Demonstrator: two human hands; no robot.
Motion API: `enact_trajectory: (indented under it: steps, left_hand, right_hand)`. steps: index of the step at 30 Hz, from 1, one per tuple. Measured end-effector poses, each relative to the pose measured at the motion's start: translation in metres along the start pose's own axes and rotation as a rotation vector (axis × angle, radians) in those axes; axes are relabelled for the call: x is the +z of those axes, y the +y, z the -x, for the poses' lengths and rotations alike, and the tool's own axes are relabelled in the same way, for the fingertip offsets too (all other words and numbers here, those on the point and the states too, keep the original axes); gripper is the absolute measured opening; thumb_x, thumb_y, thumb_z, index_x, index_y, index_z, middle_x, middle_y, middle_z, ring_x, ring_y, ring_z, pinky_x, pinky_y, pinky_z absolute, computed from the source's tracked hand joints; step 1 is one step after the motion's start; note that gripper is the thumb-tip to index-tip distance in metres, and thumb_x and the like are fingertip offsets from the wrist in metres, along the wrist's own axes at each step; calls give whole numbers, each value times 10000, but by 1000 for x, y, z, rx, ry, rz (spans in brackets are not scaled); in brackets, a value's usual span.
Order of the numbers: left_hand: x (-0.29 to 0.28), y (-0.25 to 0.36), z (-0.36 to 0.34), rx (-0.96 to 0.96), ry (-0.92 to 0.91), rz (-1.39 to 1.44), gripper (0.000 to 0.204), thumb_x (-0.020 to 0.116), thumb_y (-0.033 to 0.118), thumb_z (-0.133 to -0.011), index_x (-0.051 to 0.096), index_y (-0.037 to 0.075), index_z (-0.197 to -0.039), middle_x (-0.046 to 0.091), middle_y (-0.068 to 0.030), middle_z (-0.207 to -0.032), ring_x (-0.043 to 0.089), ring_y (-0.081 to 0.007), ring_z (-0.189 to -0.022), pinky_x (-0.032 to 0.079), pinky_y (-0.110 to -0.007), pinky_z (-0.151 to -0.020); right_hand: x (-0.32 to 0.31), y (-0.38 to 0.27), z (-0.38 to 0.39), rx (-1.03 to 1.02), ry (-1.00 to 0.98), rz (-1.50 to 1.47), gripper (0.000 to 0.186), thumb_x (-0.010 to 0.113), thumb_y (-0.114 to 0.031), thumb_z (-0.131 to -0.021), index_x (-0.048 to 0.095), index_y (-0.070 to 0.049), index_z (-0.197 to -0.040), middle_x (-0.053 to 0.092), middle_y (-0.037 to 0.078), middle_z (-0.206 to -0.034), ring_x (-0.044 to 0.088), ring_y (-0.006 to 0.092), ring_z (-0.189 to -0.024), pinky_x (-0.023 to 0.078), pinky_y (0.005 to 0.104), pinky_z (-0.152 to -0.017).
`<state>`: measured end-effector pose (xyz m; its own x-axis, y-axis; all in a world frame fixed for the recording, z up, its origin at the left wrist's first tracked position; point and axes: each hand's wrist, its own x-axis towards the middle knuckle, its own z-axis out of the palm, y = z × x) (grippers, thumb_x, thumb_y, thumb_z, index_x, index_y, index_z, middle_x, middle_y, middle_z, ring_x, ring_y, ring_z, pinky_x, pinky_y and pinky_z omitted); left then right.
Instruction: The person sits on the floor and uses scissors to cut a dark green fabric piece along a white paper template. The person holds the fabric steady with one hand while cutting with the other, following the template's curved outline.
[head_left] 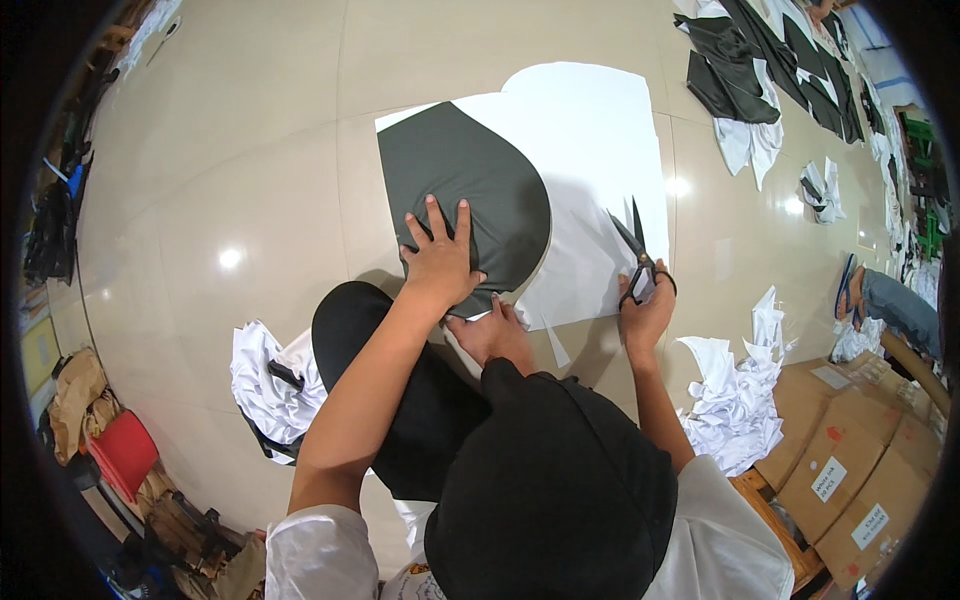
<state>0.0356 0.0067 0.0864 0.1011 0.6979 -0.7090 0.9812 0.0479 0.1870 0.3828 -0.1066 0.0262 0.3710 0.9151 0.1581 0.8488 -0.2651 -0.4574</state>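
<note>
Scissors (640,262): black-handled, held in your right hand (645,315), fingers closed through the loops, blades parted and pointing away over the white sheet (600,150).
Dark template (465,190): rounded grey piece lying on the white sheet, left of the scissors.
Left hand (440,262): flat, fingers spread, pressing the template's near edge; grips nothing.
Handling: the sheet looks thin, light and floppy, likely to slide on the glossy floor (230,180); pin it close to the blades.
Scraps (735,400): white offcuts nearer you than the scissors.
</note>
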Motion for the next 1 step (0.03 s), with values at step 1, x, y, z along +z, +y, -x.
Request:
enact_trajectory:
  steps: [1]
  left_hand:
    - [5, 0, 0, -23, 13, -18, 1246, 886, 459, -868, 48, 244, -1764, -76, -290, -1796, 9, -641, -1603, 338, -799, -1174]
  right_hand:
    - [-1, 0, 5, 11, -41, 19, 785, 930, -182, -832, 547, 120, -1447, 645, 292, -1447, 597, 466, -1351, 431, 512, -1184]
